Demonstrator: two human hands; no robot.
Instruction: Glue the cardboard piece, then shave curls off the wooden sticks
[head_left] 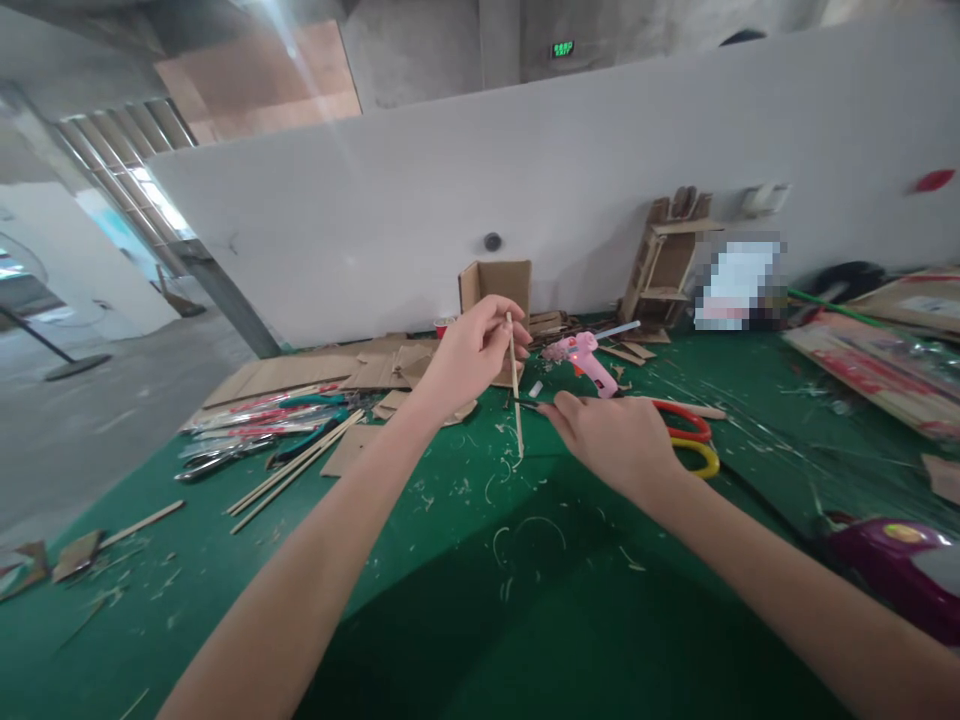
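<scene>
Near the middle of the table, my left hand (480, 350) is closed around the upper part of a thin wooden stick (517, 420), which points down and slightly right. My right hand (619, 440) grips a pair of scissors by the blade part. The red and yellow scissor handles (697, 458) stick out behind that hand, to the right. A dark blade tip (527, 404) touches or nearly touches the stick's side below my left hand. Curled wood shavings (495, 490) lie scattered beneath the stick. Just beyond my right hand lies a pink glue gun (589, 362) with a glue stick in it.
On the left are several loose wooden sticks (296, 470), pliers (307, 440) and cardboard pieces (285, 375). A folded cardboard piece (506, 280) and a cardboard structure (664, 260) stand by the white partition (420, 200). A purple tool (892, 560) and packaged materials (877, 370) lie right.
</scene>
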